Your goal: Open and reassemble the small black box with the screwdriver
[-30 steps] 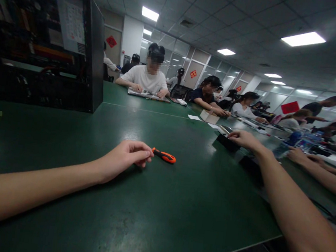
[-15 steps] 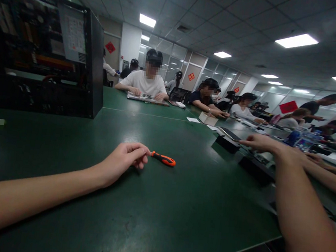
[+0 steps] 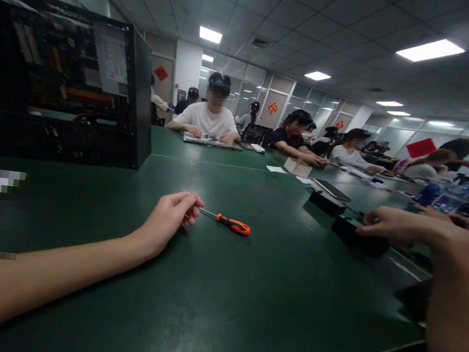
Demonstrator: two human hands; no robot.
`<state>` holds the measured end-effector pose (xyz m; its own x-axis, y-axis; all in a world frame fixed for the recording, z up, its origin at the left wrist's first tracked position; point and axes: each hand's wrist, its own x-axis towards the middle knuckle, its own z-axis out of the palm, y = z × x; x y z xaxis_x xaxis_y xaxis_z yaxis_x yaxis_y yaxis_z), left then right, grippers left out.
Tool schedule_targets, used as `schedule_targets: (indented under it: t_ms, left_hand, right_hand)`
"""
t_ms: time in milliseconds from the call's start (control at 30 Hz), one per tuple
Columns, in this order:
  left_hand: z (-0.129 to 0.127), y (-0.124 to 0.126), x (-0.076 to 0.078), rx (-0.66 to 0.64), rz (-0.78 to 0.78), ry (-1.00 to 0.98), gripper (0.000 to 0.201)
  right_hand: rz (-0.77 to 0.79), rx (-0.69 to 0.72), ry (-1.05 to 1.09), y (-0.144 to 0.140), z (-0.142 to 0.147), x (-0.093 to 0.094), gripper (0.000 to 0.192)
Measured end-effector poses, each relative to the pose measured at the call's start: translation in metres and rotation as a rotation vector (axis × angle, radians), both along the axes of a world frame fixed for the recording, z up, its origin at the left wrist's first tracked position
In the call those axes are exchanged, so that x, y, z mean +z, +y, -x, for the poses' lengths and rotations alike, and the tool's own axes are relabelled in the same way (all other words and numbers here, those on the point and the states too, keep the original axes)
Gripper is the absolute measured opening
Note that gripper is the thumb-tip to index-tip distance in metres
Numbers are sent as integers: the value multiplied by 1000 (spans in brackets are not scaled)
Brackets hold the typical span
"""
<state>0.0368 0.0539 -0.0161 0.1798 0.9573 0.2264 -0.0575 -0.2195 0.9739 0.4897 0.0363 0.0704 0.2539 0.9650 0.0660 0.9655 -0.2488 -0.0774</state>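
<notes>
Left hand (image 3: 168, 218) is resting on the green desk (image 3: 247, 290), fingers curled and pinching the bare metal tip of the orange-handled screwdriver (image 3: 229, 223), which is lying flat. Right hand (image 3: 385, 226) is reaching to a black box (image 3: 358, 238) at the desk's right side, fingers loosely bent over it; firm grasp cannot be told. Risk: the thin tip pinch is giving little control, so the handle may be swinging or slipping out on lifting.
</notes>
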Motion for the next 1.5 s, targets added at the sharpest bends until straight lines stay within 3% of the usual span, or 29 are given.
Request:
schedule_targets:
  t_ms: [100, 167, 267, 367, 467, 600, 733, 933, 1133, 1500]
  left_hand:
    - [4, -1, 3, 25, -46, 47, 30]
    - [8, -2, 5, 15, -105, 106, 31]
    - [15, -1, 8, -21, -221, 187, 39]
    - [22, 3, 8, -68, -265, 195, 48]
    - [27, 8, 8, -195, -234, 272, 50]
    - [31, 11, 13, -286, -269, 552, 49]
    - [34, 16, 17, -273, -304, 728, 45]
    - [33, 23, 15, -229, -284, 738, 46]
    - [32, 22, 14, -188, -286, 754, 56]
    - [32, 11, 20, -119, -387, 744, 38]
  right_hand:
    - [187, 288, 66, 2, 40, 12, 23]
    - [238, 514, 2, 4, 79, 20, 26]
    - [88, 884, -78, 7, 146, 25, 27]
    - [-9, 1191, -72, 14, 206, 11, 22]
    - [-70, 1327, -90, 21, 244, -22, 21]
    - [-306, 1323, 54, 32, 252, -71, 22]
    - [-366, 1230, 263, 39, 239, -96, 32]
    - [-337, 1163, 370, 40, 234, -99, 41]
    - [-339, 1076, 420, 45, 237, -103, 71]
    - [-295, 1082, 447, 48, 238, -101, 62]
